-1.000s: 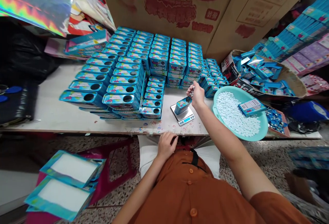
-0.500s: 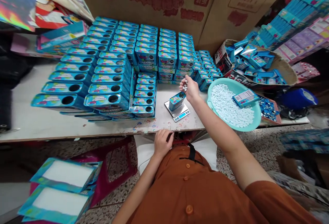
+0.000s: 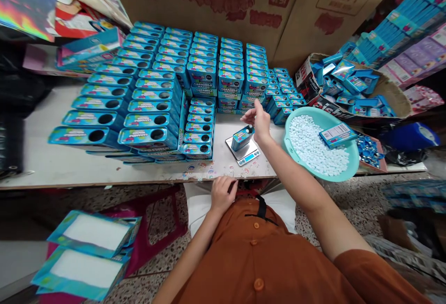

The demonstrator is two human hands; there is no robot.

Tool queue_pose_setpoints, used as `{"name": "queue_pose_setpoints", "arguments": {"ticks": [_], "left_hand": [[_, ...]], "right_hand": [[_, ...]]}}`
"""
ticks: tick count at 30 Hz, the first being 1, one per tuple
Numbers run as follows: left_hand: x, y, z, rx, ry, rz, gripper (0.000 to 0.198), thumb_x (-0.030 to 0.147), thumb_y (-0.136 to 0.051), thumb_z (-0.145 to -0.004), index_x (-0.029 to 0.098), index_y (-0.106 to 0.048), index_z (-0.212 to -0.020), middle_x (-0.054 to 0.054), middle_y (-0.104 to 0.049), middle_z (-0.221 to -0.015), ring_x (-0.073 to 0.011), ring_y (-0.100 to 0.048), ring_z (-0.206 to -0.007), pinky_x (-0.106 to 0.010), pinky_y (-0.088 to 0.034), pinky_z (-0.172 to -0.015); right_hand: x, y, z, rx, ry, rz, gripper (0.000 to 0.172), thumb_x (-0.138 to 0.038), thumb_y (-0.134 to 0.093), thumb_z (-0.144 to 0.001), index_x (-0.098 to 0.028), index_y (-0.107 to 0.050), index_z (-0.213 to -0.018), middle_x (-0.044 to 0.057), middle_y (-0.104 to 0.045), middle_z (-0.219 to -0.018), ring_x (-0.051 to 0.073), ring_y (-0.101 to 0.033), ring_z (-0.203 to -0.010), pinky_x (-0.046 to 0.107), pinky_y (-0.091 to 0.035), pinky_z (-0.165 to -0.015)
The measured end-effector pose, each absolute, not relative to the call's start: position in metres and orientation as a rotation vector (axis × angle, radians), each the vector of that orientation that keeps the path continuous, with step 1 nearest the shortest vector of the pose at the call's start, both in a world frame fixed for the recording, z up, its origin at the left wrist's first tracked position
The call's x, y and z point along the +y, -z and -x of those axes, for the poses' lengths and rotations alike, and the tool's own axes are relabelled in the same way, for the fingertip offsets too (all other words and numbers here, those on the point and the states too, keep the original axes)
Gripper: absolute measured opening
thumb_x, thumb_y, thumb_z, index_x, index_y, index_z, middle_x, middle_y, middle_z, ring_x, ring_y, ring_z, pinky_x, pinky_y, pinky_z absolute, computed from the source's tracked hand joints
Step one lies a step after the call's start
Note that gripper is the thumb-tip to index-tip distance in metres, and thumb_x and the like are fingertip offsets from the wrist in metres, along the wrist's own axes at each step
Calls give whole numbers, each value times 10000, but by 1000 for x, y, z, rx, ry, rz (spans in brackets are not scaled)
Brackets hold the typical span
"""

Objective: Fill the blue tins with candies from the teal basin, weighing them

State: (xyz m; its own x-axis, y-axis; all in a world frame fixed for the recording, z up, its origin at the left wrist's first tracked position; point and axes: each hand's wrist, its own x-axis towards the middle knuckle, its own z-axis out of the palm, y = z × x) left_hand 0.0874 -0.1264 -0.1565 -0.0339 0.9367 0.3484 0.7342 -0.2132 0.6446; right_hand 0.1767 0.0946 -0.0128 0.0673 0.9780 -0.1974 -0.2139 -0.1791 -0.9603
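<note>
Right hand hovering mid-frame by blue tin, fingers released; left hand resting slack, lower centre. Tin likely handling light, stiff, slick; sides suiting grip.

A small packing workshop, by the look of it: a worn bench carries rows of identical blue printed boxes at ten o'clock, a digital scale near the dial's centre and a basin of loose white pieces at three. A big carton rises at twelve; blue packets are stacked high at two.
</note>
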Motion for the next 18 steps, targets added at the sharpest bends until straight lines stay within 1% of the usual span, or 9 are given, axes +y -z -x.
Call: {"name": "queue_pose_setpoints", "arguments": {"ticks": [6,12,15,18], "left_hand": [[-126,157,-88,1806,-1082,-1973,119,259,-529,-905,215,-630,-859,-38,-673,-837,-196,-572,-828,-339,-412,-776],[-126,158,-88,1808,-1089,-1981,105,258,-537,-901,219,-627,-863,-36,-671,-834,-199,-570,-827,-340,-411,-768],[-126,158,-88,1815,-1080,-1991,96,259,-542,-901,220,-621,-864,-33,-668,-836,-201,-565,-826,-337,-410,-770],[-126,158,-87,1809,-1069,-1994,97,262,-542,-902,220,-622,-866,-32,-666,-835,-200,-563,-825,-335,-411,-771]], "right_hand": [[91,16,-181,-978,-1343,1222,593,-603,-406,-896,-173,-621,-549,46,-631,-559,105,-615,-556,251,-489,-643],[82,16,-182,-1044,-1309,1174,638,-633,-346,-906,-180,-631,-558,52,-655,-612,119,-640,-651,272,-502,-732],[79,8,-190,-1130,-1286,1134,633,-619,-329,-919,-182,-642,-586,54,-664,-655,128,-646,-719,275,-498,-763],[81,-3,-219,-1223,-1137,1133,586,-598,-355,-921,-188,-659,-634,48,-673,-708,136,-648,-773,283,-494,-793]]}}
